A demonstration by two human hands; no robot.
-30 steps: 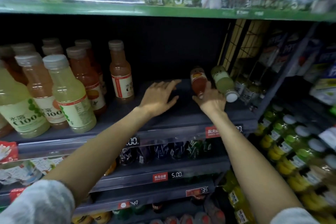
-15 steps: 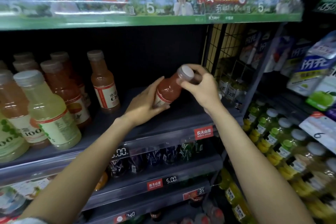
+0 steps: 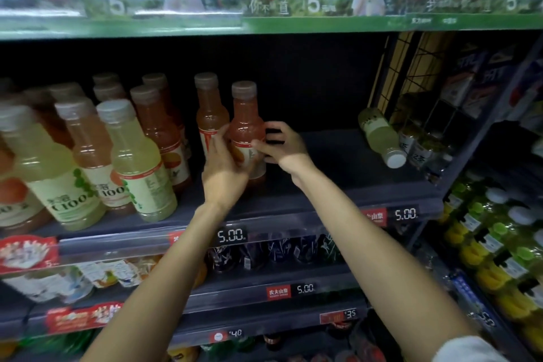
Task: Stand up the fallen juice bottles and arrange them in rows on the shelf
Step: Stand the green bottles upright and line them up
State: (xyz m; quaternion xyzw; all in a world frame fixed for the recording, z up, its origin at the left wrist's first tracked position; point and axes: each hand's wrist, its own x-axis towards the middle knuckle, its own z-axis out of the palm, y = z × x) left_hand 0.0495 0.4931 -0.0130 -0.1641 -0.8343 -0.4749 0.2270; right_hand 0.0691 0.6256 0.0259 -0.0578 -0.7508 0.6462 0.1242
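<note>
Lifted moments ago, the red juice bottle (image 3: 248, 126) now stands upright mid-shelf (image 3: 338, 185) (beside its row), fingers of left hand (image 3: 224, 169) and right hand (image 3: 283, 145) gripping it.

Both hands hold a red juice bottle (image 3: 247, 129) upright on the shelf (image 3: 329, 185), just beside an orange bottle (image 3: 210, 114): the left hand (image 3: 224, 167) wraps its label, the right hand (image 3: 283, 147) pinches its side. Near the shelf's right edge, a pale green bottle (image 3: 379, 135) lies fallen, cap toward the front.
</note>
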